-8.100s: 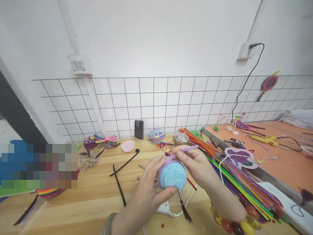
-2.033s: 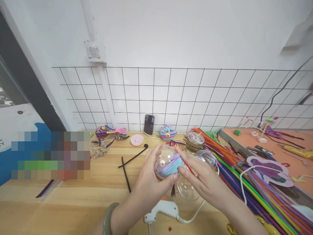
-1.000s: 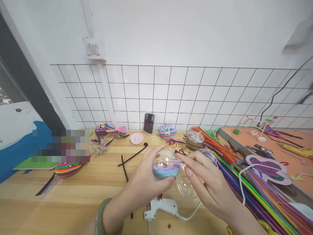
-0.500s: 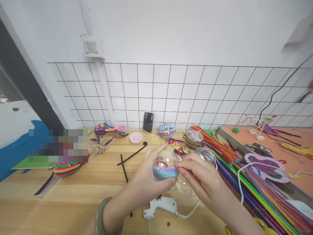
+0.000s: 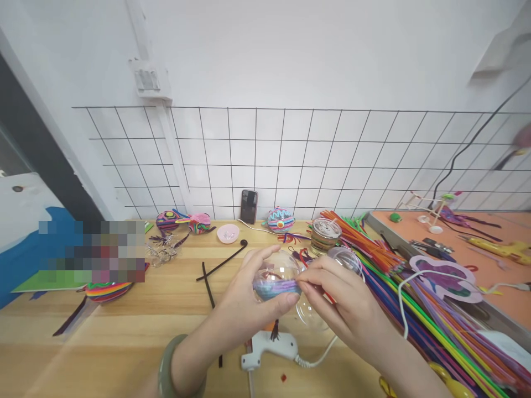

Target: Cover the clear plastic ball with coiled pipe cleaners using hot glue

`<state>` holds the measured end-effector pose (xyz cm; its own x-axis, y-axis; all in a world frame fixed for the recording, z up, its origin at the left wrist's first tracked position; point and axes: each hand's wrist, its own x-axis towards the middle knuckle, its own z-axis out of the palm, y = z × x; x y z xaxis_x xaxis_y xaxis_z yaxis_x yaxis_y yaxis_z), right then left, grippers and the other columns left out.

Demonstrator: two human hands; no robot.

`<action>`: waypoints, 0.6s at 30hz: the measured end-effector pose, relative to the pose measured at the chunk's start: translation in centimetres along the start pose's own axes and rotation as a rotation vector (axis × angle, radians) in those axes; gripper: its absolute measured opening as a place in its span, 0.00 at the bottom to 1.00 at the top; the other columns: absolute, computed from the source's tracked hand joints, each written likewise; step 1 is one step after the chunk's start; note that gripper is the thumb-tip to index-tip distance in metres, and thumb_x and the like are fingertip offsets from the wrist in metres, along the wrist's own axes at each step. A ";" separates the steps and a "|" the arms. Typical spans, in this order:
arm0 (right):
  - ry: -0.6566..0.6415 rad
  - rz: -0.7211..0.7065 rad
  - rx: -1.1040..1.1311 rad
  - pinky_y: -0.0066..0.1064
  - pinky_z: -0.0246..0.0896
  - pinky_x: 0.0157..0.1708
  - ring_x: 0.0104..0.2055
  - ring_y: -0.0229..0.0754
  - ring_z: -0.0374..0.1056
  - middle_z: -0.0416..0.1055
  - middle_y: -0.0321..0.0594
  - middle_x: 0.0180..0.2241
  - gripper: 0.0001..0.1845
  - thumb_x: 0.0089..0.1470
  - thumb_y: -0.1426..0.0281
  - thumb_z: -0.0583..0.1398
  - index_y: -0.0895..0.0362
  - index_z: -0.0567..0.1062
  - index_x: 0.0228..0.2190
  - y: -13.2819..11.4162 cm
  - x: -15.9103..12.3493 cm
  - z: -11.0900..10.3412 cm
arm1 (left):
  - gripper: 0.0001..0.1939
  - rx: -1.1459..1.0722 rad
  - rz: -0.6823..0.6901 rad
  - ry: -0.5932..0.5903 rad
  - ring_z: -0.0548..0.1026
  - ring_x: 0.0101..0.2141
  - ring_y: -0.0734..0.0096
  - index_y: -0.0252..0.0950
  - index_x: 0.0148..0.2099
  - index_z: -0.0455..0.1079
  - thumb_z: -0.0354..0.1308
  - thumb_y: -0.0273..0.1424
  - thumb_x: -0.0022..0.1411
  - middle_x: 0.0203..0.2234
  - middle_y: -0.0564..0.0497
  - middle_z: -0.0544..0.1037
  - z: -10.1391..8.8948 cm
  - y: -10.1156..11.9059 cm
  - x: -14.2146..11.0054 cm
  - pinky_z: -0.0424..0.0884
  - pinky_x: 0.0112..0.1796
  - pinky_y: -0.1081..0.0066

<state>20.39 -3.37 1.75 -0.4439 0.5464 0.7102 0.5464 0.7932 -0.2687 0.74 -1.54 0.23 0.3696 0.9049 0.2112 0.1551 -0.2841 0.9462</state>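
My left hand (image 5: 238,304) is wrapped round a clear plastic ball (image 5: 282,261), whose lower part is covered with rows of blue and purple pipe cleaner (image 5: 277,288). At the ball's right side, the thumb and forefinger of my right hand (image 5: 344,301) pinch the end of the purple row. A red strand (image 5: 331,298) shows by my right fingers; whether I hold it is unclear. A dark tassel (image 5: 275,330) hangs below the ball. Just under it lies a white glue gun (image 5: 271,345), and a clear plastic half-shell (image 5: 307,316) sits behind my right hand.
Bundled coloured pipe cleaners (image 5: 415,309) cover the right side. A tin-lidded jar (image 5: 326,235), a wrapped ball (image 5: 281,220), a phone (image 5: 249,206) and a pink dish (image 5: 228,233) line the back. Black pipe cleaners (image 5: 211,289) lie left. A blurred-out area hides part of the far left.
Earlier the ball's blue underside faced me with a purple end sticking out; it has since been turned clear side up. My right fingers have moved in to pinch at its edge.
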 end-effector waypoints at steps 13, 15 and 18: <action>-0.035 0.047 0.051 0.31 0.64 0.32 0.33 0.40 0.67 0.70 0.39 0.31 0.07 0.62 0.76 0.54 0.57 0.72 0.39 0.0 0.1 -0.1 | 0.26 -0.220 -0.125 0.025 0.68 0.54 0.54 0.44 0.59 0.63 0.58 0.42 0.60 0.53 0.45 0.70 0.2 -0.3 0.5 0.69 0.48 0.59; -0.027 0.072 0.081 0.31 0.65 0.33 0.35 0.40 0.68 0.72 0.39 0.32 0.08 0.62 0.77 0.53 0.56 0.71 0.40 0.0 0.1 -0.1 | 0.25 -0.275 -0.132 0.033 0.69 0.52 0.56 0.42 0.58 0.65 0.58 0.41 0.59 0.53 0.45 0.70 0.1 -0.3 0.7 0.69 0.46 0.61; 0.019 0.092 0.071 0.31 0.66 0.35 0.37 0.40 0.69 0.73 0.40 0.35 0.09 0.62 0.77 0.53 0.56 0.70 0.42 0.4 0.0 -0.2 | 0.24 -0.340 -0.130 0.042 0.70 0.50 0.56 0.38 0.56 0.66 0.59 0.41 0.59 0.51 0.43 0.71 -0.1 -0.3 0.9 0.68 0.47 0.61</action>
<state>20.72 -3.13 1.72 -0.3808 0.6130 0.6923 0.5324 0.7575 -0.3778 0.98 -0.58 0.11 0.3279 0.9407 0.0870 -0.1177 -0.0507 0.9917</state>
